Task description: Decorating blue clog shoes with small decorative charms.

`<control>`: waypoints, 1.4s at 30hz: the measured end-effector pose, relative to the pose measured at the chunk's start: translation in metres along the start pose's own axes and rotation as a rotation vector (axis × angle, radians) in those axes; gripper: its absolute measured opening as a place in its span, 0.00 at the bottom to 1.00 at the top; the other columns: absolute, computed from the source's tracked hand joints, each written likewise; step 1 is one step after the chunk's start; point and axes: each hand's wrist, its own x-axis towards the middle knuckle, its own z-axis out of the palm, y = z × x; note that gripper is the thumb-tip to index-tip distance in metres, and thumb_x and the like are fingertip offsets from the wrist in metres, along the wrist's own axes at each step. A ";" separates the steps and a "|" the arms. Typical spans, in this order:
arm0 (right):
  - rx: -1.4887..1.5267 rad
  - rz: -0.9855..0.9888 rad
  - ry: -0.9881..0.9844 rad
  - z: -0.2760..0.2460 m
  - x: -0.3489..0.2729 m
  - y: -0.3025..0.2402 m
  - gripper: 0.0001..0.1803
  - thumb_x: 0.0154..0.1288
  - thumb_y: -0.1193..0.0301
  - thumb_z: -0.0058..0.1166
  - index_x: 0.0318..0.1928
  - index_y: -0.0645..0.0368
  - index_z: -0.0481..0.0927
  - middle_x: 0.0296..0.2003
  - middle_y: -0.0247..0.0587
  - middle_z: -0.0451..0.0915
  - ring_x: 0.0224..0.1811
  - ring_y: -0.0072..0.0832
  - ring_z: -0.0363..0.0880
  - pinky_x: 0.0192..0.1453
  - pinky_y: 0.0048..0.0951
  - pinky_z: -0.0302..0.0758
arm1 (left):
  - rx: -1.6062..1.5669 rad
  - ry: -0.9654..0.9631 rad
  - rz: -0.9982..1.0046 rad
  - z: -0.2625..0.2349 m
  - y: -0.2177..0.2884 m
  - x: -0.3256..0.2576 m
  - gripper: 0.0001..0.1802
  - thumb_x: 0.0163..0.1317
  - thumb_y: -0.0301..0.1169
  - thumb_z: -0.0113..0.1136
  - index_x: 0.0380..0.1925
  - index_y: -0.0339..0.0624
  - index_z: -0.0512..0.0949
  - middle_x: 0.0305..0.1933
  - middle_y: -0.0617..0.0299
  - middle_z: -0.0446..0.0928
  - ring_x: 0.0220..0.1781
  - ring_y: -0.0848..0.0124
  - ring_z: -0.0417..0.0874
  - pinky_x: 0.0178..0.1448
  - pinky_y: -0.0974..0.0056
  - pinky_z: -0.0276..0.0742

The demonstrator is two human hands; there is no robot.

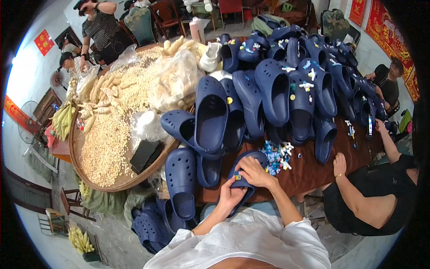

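A navy blue clog [259,155] is held low over the near table edge, in front of my white shirt. My left hand [230,197] grips its near side, thumb up against the upper. Over the clog's upper bends my right hand [254,172], fingers closed against it. A small yellow-and-dark charm [238,177] shows between the two hands; its fastening is hidden. Just beyond my right hand lies a loose pile of blue, white and yellow shoe charms [278,157]. Another plain navy clog [181,172] stands left of my hands.
Many navy clogs [273,89], some with charms, are heaped across the brown-covered table [304,179]. At left, a round woven tray [103,188] holds corn kernels, cobs and a black phone-like slab [147,156]. A person in black [371,197] sits close on the right. More clogs [150,228] lie below left.
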 end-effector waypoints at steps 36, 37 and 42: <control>0.188 0.362 0.570 0.002 -0.038 0.040 0.05 0.63 0.74 0.58 0.37 0.60 0.76 0.33 0.41 0.72 0.35 0.32 0.74 0.38 0.31 0.71 | -0.006 0.117 0.075 -0.001 -0.001 0.002 0.20 0.62 0.30 0.60 0.55 0.43 0.72 0.60 0.57 0.75 0.64 0.58 0.72 0.71 0.50 0.65; 0.140 0.353 0.614 0.003 -0.047 0.055 0.05 0.63 0.74 0.57 0.37 0.60 0.76 0.33 0.41 0.73 0.35 0.32 0.74 0.38 0.32 0.71 | -0.038 0.129 0.078 0.002 -0.003 0.000 0.21 0.63 0.31 0.61 0.56 0.43 0.72 0.60 0.58 0.74 0.65 0.59 0.71 0.73 0.51 0.62; -0.024 0.508 0.543 -0.007 -0.058 0.068 0.08 0.63 0.72 0.59 0.40 0.61 0.77 0.32 0.43 0.74 0.32 0.33 0.74 0.36 0.32 0.72 | -0.105 0.076 0.022 0.002 0.001 0.003 0.24 0.61 0.37 0.65 0.56 0.46 0.71 0.61 0.59 0.73 0.64 0.60 0.72 0.71 0.54 0.65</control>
